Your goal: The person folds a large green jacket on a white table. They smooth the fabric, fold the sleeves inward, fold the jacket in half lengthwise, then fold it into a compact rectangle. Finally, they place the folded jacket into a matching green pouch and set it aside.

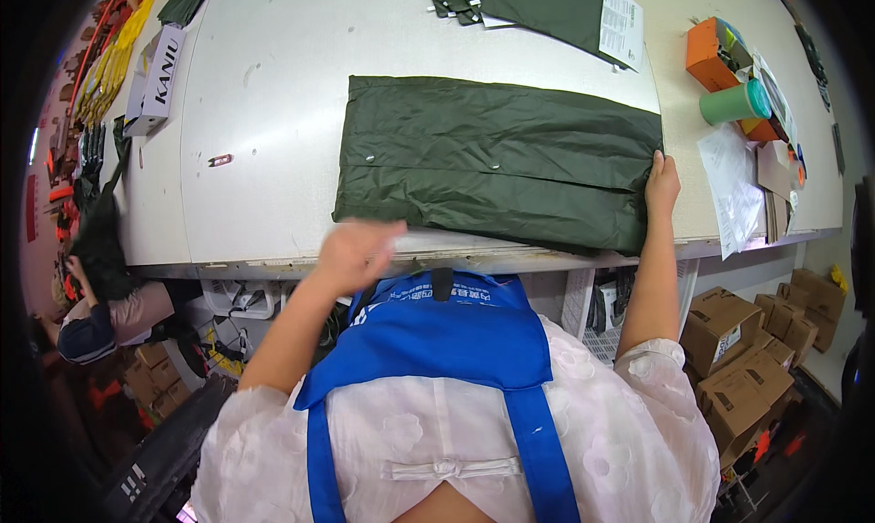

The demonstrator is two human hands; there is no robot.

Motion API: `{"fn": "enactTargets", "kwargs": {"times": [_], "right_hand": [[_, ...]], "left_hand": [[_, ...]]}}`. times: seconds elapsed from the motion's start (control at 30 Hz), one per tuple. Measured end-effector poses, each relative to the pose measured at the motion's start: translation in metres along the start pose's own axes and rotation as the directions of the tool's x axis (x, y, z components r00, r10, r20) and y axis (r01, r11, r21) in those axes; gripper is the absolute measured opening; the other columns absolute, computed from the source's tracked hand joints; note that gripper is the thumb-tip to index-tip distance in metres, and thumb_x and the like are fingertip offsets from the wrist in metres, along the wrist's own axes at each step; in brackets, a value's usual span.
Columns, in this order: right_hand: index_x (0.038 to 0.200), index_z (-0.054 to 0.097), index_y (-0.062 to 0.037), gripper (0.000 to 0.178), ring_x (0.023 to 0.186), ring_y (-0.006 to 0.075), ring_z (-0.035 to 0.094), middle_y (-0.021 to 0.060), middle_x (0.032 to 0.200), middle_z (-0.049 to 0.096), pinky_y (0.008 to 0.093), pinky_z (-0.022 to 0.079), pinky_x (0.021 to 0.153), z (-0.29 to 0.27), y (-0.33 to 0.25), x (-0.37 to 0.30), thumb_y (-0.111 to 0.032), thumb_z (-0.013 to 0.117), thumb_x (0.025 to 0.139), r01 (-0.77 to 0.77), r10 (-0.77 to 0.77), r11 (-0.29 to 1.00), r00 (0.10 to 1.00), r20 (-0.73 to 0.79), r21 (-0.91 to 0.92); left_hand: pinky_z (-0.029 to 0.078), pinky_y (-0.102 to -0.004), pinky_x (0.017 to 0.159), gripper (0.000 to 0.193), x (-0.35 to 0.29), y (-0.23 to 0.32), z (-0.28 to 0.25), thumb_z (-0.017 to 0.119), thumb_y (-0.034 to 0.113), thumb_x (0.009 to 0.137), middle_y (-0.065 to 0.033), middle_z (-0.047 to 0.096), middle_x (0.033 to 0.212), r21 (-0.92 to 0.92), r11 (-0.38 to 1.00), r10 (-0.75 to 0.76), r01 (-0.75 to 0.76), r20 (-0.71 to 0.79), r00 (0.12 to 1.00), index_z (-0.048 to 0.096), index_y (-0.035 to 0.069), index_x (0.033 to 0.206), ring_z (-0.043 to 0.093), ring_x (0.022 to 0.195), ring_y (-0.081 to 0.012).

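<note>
A dark green garment (510, 131), folded into a long rectangle, lies flat near the front edge of the white table. It looks like thin, slightly shiny rainwear cloth, with two metal snaps on its upper side. My right hand (663, 190) grips its right edge, the thumb and fingers at the border of the cloth. Just off the front left corner is my left hand (355, 257), smeared by motion. Its fingers point toward the cloth's near edge, and whether they touch it I cannot tell.
Folded dark green pieces (551, 13) lie farther back with a printed white sheet (622, 26). At the right are an orange box (711, 56), a green cylinder (734, 104) and clear plastic (732, 186). A white carton (155, 81) stands left. Another person (114, 323) works at far left.
</note>
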State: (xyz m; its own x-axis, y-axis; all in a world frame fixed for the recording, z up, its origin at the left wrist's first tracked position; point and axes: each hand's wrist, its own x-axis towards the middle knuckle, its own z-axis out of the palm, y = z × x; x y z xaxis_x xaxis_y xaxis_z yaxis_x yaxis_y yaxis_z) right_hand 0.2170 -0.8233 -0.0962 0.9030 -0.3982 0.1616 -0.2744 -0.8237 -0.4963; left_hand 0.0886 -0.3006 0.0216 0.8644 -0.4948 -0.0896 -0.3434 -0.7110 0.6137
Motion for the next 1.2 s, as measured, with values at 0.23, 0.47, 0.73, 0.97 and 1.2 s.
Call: {"fn": "enactTargets", "kwargs": {"times": [0.23,0.47,0.73,0.97,1.2], "right_hand": [[0.122,0.051,-0.0131,0.035,0.110,0.0434,0.049,0.0195,0.122,0.054,0.0511,0.042,0.089,0.002,-0.016,-0.004,-0.035,0.051,0.095,0.004,-0.030,0.980,0.991,-0.131,-0.198],[0.143,0.029,-0.0418,0.053,0.139,0.0454,0.013,0.0072,0.155,0.016,0.0753,0.013,0.099,0.000,-0.059,-0.036,-0.059,0.035,0.093,0.134,-0.042,0.804,0.985,0.170,-0.579],[0.143,0.029,-0.0425,0.054,0.138,0.0443,0.016,0.0069,0.155,0.016,0.0742,0.016,0.098,0.017,-0.048,-0.036,-0.057,0.040,0.092,0.121,-0.067,0.808,0.991,0.115,-0.577],[0.147,0.026,-0.0183,0.059,0.139,0.0407,0.017,0.0157,0.153,0.019,0.0611,0.016,0.107,-0.011,-0.123,-0.042,-0.046,0.038,0.097,0.184,-0.178,0.950,0.983,0.047,-0.252],[0.142,0.030,0.0025,0.054,0.136,0.0315,0.030,0.0200,0.146,0.033,0.0366,0.023,0.111,0.065,-0.212,-0.137,-0.033,0.033,0.101,-0.079,-0.180,0.687,0.945,0.275,0.722]], "left_hand": [[0.008,-0.0619,0.109,0.065,0.096,-0.047,0.045,0.047,0.061,0.086,-0.0157,0.009,0.156,0.563,0.813,-0.094,0.152,-0.131,0.987,0.032,0.036,0.144,0.009,0.139,-0.0484],[0.023,-0.0526,0.107,0.061,0.103,-0.050,0.014,0.057,0.052,0.082,-0.0118,0.027,0.149,0.439,0.890,-0.124,0.125,-0.031,0.992,0.043,0.034,0.139,0.029,0.131,-0.0383],[0.013,-0.0537,0.112,0.059,0.104,-0.100,0.042,0.048,0.053,0.088,-0.0057,0.022,0.153,0.525,0.823,-0.131,0.217,-0.197,0.972,0.040,0.028,0.141,0.019,0.139,-0.0333],[0.042,-0.0348,0.094,0.069,0.089,-0.103,0.020,0.065,0.016,0.085,-0.0228,0.040,0.134,-0.418,0.736,-0.664,0.532,-0.296,0.686,0.029,0.003,0.142,0.049,0.116,-0.0236],[0.050,-0.0327,0.083,0.059,0.095,-0.084,-0.038,0.064,0.010,0.082,-0.0159,0.058,0.117,-0.877,0.222,-0.587,0.425,0.228,0.777,0.039,-0.002,0.134,0.059,0.101,-0.0200]]}}
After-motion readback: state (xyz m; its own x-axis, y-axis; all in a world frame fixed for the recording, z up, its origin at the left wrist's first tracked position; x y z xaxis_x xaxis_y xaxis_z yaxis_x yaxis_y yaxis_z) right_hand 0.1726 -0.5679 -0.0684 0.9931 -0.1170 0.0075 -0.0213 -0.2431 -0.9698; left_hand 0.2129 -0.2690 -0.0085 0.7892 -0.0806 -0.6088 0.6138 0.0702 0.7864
